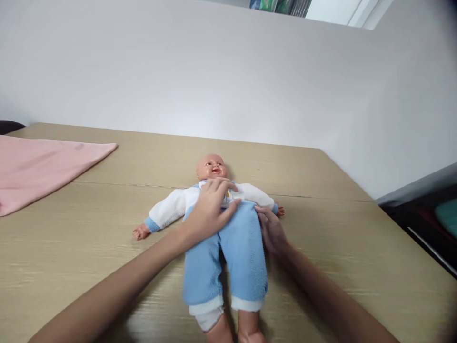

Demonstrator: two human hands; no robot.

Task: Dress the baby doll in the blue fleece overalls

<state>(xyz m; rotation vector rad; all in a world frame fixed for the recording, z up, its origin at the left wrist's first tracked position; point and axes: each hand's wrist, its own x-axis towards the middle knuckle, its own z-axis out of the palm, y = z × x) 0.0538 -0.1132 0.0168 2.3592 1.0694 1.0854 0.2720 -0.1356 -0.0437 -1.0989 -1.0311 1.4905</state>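
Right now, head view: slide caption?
Doll lies face-up on table, left hand across its torso, right hand at its hip, pink cloth at left.

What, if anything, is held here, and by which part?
No firm hold shows: the left grip lies spread over the front of the doll. The right grip meets the blue trousers beside the waist; whether it pinches them cannot be told.

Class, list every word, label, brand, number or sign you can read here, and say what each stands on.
None can be read.
Shirt: a small orange mark, partly behind the left hand; too blurred to make out.
Coloured items at the top edge: too small and cut off to tell.
Trousers and pink cloth: no lettering visible.
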